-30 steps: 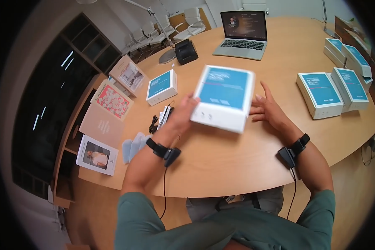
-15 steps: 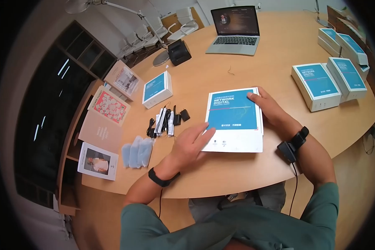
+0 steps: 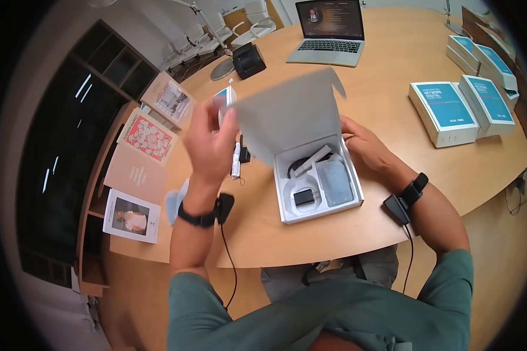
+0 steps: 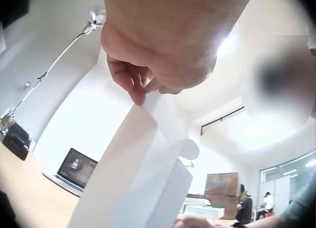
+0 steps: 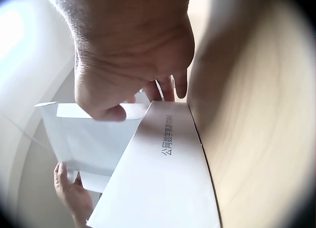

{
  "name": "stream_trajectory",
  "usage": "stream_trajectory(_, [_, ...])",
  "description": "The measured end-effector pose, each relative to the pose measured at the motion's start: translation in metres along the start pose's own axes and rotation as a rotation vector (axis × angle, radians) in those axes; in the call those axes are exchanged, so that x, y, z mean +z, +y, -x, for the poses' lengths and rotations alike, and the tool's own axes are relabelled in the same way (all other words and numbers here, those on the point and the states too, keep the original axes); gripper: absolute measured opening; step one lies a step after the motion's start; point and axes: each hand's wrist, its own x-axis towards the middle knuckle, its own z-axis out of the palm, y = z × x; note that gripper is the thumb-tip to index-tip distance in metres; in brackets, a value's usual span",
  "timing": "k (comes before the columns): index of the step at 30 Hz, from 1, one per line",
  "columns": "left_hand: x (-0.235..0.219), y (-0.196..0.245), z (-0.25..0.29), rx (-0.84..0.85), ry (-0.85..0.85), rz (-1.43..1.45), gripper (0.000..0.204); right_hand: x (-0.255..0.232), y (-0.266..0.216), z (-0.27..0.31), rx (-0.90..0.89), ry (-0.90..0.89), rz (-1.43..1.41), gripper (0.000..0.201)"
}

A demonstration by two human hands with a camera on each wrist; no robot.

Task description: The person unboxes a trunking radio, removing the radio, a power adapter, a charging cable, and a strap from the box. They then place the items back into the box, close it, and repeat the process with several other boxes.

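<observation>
An uncovered white box (image 3: pixel 284 216) stands on the table, its lid (image 3: pixel 293 111) raised on the far side. Inside lie a black adapter (image 3: pixel 303 197), a bagged item (image 3: pixel 335 181), a thin light strip (image 3: pixel 313 160) and a dark cable. My left hand (image 3: pixel 212 140) pinches the lid's left edge; in the left wrist view its fingers (image 4: pixel 138 95) hold the flap's corner (image 4: pixel 143 119). My right hand (image 3: pixel 369 149) rests at the box's far right corner. The right wrist view shows its fingers (image 5: pixel 168 87) at the end of the printed box side (image 5: pixel 163 154).
Several blue-and-white boxes (image 3: pixel 445 114) stand at the right. At the back are a laptop (image 3: pixel 332 47) and a black device (image 3: pixel 249 61). Booklets (image 3: pixel 132 215) line the left edge, near wrapped items (image 3: pixel 173 202) and cables partly behind my left arm.
The box was carried in, set down, and its lid is now lifted, exposing the contents. My left hand moved from the box's lower left up to the lid; my right hand stayed near the right side.
</observation>
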Motion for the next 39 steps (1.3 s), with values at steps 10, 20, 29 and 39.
stream_trajectory(10, [0.075, -0.111, -0.036, -0.169, -0.565, -0.576, 0.058, 0.005, -0.022, 0.007, -0.093, 0.107, 0.185, 0.060])
stream_trajectory(20, [0.086, -0.054, -0.001, 0.037, -0.489, -0.370, 0.028, 0.006, -0.026, 0.009, -0.029, 0.041, 0.629, 0.061])
stream_trajectory(29, [0.099, -0.020, 0.054, 0.018, -0.882, -0.357, 0.029, 0.017, -0.031, 0.006, 0.008, 0.152, 0.635, 0.068])
stream_trajectory(39, [0.112, -0.022, 0.057, -0.025, -0.952, -0.347, 0.021, 0.019, -0.031, 0.008, -0.003, 0.145, 0.570, 0.064])
